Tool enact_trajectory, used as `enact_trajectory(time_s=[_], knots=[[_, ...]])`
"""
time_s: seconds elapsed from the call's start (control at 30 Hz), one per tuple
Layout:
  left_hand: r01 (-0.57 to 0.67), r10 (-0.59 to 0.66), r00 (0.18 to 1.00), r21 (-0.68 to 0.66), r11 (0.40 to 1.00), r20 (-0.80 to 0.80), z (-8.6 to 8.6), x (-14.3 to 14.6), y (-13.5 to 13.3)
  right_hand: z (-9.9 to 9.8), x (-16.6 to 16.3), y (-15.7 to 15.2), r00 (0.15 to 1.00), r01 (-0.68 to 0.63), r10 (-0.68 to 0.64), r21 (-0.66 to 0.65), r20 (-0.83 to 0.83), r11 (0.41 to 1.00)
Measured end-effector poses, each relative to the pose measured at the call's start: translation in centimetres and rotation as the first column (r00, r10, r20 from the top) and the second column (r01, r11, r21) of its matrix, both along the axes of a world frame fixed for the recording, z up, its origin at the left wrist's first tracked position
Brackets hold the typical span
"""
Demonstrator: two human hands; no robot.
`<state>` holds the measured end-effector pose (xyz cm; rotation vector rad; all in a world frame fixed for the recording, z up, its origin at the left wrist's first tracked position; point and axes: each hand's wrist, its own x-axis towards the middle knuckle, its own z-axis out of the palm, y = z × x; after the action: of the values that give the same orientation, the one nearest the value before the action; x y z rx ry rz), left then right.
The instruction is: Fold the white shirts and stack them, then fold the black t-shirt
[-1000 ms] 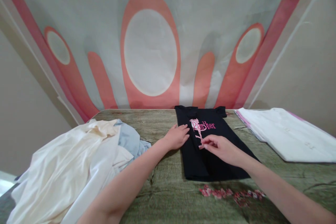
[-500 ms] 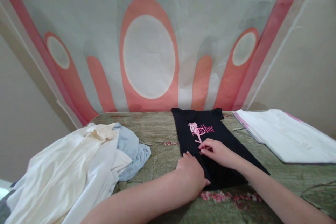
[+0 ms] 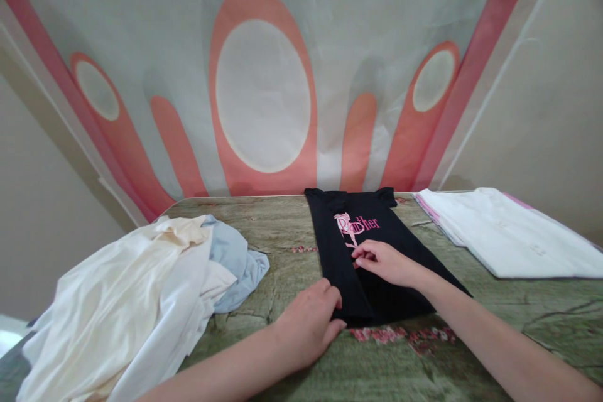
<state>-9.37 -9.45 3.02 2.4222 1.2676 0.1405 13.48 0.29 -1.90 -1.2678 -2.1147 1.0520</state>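
A black T-shirt (image 3: pixel 400 232) with pink lettering and a pink figure lies on the table, its left side folded inward over part of the print. My left hand (image 3: pixel 308 320) is at the shirt's lower left edge, thumb and fingers apart, gripping nothing that I can see. Over the middle of the shirt, my right hand (image 3: pixel 386 262) has its thumb and forefinger brought together at the edge of the folded strip, just below the pink figure. Its other fingers are curled.
On the left lies a loose heap of cream and white clothes (image 3: pixel 127 289), with a light blue garment (image 3: pixel 235 264) beside it. Folded white clothes (image 3: pixel 513 232) lie on the right. A wood-patterned cover with printed flowers spreads over the table (image 3: pixel 277 220). Behind it stands a patterned backdrop (image 3: pixel 264 94).
My left hand has drawn back from on top of the folded strip to the shirt's lower left edge, and its fingers have loosened. My right hand stays at nearly the same spot on the fold.
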Motion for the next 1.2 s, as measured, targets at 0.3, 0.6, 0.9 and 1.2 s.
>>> enact_trajectory(time_s=[0.3, 0.6, 0.9, 1.2], knots=[[-0.024, 0.024, 0.999, 0.000, 1.000, -0.032, -0.1, -0.5, 0.2, 0.0, -1.1, -0.9, 0.994, 0.109, -0.110, 0.217, -0.011, 0.970], [-0.011, 0.015, 0.991, 0.033, 0.999, -0.133, 0.3, 0.0, -0.2, 0.6, -3.3, -3.1, 0.926, -0.224, 0.085, 0.354, 0.368, 0.908], [0.045, -0.018, 0.967, 0.102, 0.994, -0.254, 0.5, 0.6, -0.5, 0.4, -3.4, -3.2, 0.898, -0.226, 0.092, 0.274, 0.429, 0.935], [0.156, -0.112, 0.913, 0.083, 0.984, -0.391, 0.7, 1.5, -1.6, -0.1, -3.3, -2.8, 0.923, -0.133, 0.032, 0.238, 0.384, 0.962]])
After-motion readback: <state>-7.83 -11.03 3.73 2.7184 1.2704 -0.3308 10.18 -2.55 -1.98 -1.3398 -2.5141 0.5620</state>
